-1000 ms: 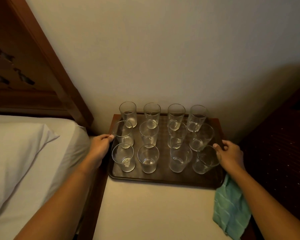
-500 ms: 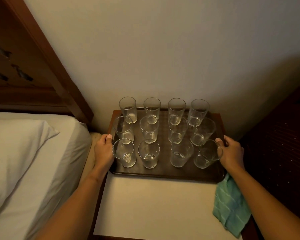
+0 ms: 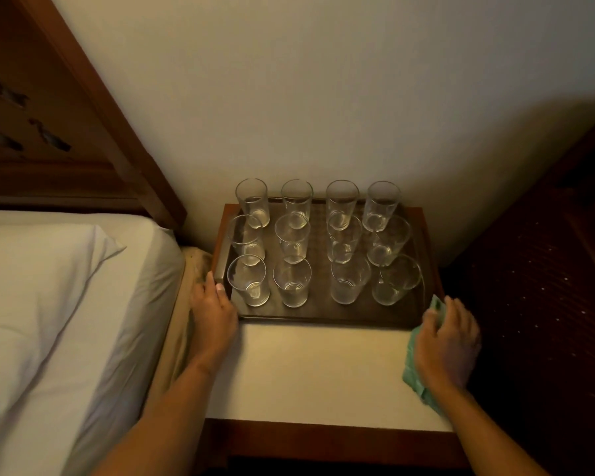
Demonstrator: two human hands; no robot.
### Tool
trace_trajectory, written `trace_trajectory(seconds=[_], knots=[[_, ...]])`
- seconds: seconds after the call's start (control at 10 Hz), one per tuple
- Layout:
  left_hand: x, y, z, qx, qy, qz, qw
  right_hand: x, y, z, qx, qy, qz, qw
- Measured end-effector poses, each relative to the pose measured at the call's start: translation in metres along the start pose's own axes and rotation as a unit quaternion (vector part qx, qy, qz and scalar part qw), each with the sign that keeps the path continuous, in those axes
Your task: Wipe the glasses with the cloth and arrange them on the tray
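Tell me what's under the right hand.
The green cloth, on the table by the tray's near right corner; the right hand's fingers curl onto it. Its middle is covered by the palm.

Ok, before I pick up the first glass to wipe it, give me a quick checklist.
1. Green cloth in grip: ok, the right hand curls over it beside the tray's front right corner.
2. Tray steady: ok, the left hand holds its front left corner, thumb on the rim.
3. Glasses standing: ok, twelve on the tray, three rows of four.
4. Hand free for a glass: not ok, both are occupied.
5. Which glasses need wiping: cannot tell, the light is dim.
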State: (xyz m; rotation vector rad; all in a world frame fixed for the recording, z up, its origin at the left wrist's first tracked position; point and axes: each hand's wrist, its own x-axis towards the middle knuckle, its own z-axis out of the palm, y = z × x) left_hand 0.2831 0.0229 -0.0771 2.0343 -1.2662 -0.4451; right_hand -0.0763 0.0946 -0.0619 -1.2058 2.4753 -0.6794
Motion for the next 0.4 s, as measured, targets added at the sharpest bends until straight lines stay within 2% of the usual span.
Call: trace_trajectory(seconds=[0.1, 0.3, 0.4], knots=[[-0.035, -0.015, 0.001, 0.098, -0.020, 0.025, 0.995, -0.045, 0.013, 0.017, -0.093, -0.042, -0.040, 0.994], [-0.133, -0.022, -0.039, 0.208, -0.114, 0.070, 0.969, -0.082, 0.030, -0.016, -0.123, -0.146, -0.119, 0.974], [-0.191, -0.038, -0.091, 0.122, -0.095, 0.126, 0.980, -0.106, 0.055, -0.060, -0.095, -0.214, -0.143, 0.962]])
